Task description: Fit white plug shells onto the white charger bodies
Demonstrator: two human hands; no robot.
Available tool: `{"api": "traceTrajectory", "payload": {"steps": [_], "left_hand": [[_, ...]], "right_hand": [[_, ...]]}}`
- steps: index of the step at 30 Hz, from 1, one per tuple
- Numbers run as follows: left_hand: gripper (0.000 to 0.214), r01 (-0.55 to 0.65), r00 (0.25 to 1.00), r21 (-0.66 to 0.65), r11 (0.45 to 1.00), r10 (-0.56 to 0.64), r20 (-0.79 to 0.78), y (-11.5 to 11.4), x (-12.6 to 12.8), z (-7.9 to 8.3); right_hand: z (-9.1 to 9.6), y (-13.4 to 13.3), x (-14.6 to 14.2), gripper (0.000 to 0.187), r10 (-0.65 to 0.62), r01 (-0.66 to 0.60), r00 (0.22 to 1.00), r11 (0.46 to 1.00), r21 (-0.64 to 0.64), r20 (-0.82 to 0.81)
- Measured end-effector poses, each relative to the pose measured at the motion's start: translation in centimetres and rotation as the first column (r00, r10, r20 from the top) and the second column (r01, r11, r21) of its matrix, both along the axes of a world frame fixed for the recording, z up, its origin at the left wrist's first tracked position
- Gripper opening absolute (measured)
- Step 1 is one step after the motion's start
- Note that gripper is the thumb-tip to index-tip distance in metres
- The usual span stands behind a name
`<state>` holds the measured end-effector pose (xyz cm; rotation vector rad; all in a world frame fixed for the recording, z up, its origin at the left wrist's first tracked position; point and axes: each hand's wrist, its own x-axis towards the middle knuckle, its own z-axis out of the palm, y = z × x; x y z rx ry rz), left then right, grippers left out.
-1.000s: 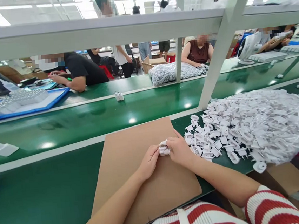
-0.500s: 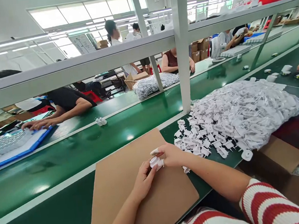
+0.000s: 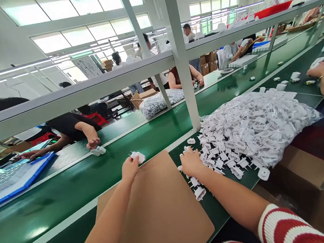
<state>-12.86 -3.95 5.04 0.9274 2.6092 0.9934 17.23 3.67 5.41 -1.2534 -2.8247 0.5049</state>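
Green conveyor belt (image 3: 152,136) carries a cardboard sheet (image 3: 159,209), at whose far edge the left hand (image 3: 130,169) pinches a white plug (image 3: 138,156), while the right hand (image 3: 191,162), fingers curled, touches loose plugs (image 3: 254,128) heaped at the sheet's right edge.

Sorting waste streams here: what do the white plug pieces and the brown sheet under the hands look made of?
The plug pieces look like moulded white plastic, smooth and faintly glossy, with thin prongs, perhaps metal. The brown sheet looks like matte cardboard, flat with a cut edge.
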Motion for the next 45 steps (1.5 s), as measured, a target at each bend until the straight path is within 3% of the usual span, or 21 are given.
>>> {"api": "traceTrajectory", "payload": {"steps": [3, 8, 11, 14, 16, 19, 22, 24, 28, 32, 35, 39, 41, 45], "left_hand": [[0.040, -0.139, 0.986, -0.055, 0.989, 0.134, -0.097, 1.4, -2.4, 0.2], [0.053, -0.275, 0.958, -0.158, 0.948, 0.255, -0.135, 1.1, -3.4, 0.1], [0.067, -0.326, 0.941, -0.168, 0.930, 0.302, -0.156, 0.6, -2.7, 0.4], [0.089, -0.324, 0.927, -0.118, 0.939, 0.289, -0.240, 0.1, 0.0, 0.3], [0.098, -0.218, 0.945, -0.112, 0.970, 0.181, -0.273, -0.5, 3.0, -0.6], [0.096, 0.038, 0.972, -0.157, 0.987, -0.073, -0.223, -2.2, 8.3, -3.0], [0.083, 0.269, 0.938, -0.154, 0.951, -0.295, -0.185, -4.6, 12.7, -5.3], [0.083, 0.392, 0.889, -0.147, 0.908, -0.415, -0.196, -5.9, 14.2, -5.9], [0.085, 0.556, 0.797, -0.180, 0.812, -0.582, -0.161, -7.2, 14.7, -5.4], [0.087, 0.705, 0.658, -0.195, 0.682, -0.732, -0.177, -7.5, 14.6, -4.6], [0.089, 0.765, 0.582, -0.205, 0.610, -0.792, -0.183, -7.5, 14.8, -4.5], [0.105, 0.806, 0.549, -0.169, 0.568, -0.823, -0.149, -7.6, 15.2, -4.3], [0.115, 0.825, 0.535, -0.145, 0.547, -0.837, -0.115, -7.7, 15.3, -4.0], [0.136, 0.843, 0.519, -0.130, 0.521, -0.853, -0.052, -8.1, 15.4, -3.7]], "right_hand": [[0.3, -1.0, -0.2, 0.040, 0.051, -0.051, 0.998, 0.999, 0.011, -0.028], [0.2, -2.1, -0.6, 0.040, 0.166, -0.167, 0.981, 0.986, 0.000, -0.103], [-0.3, -2.1, -0.8, 0.045, 0.197, -0.199, 0.968, 0.980, -0.003, -0.157], [-0.6, -2.1, -0.8, 0.049, 0.183, -0.185, 0.960, 0.983, 0.008, -0.211], [-0.7, -2.1, -0.7, 0.049, 0.174, -0.173, 0.956, 0.985, 0.025, -0.238], [-0.9, -2.3, -0.6, 0.050, 0.171, -0.161, 0.949, 0.985, 0.060, -0.264], [-1.1, -2.7, -0.7, 0.053, 0.174, -0.159, 0.950, 0.984, 0.076, -0.260], [-0.9, -3.0, -0.7, 0.058, 0.171, -0.155, 0.955, 0.984, 0.084, -0.244], [-0.2, -3.4, 0.8, 0.061, 0.155, -0.126, 0.962, 0.983, 0.137, -0.225], [-1.7, -3.2, 6.2, 0.058, 0.102, -0.033, 0.971, 0.952, 0.303, -0.215], [-5.2, -3.0, 11.9, 0.056, -0.111, 0.170, 0.979, 0.909, 0.380, -0.173], [-9.2, -3.2, 17.1, 0.079, -0.460, 0.468, 0.880, 0.796, 0.384, -0.117], [-9.9, -3.1, 17.8, 0.084, -0.524, 0.522, 0.846, 0.774, 0.360, -0.098], [-9.9, -2.4, 16.0, 0.079, -0.503, 0.494, 0.862, 0.813, 0.309, -0.053]]}}
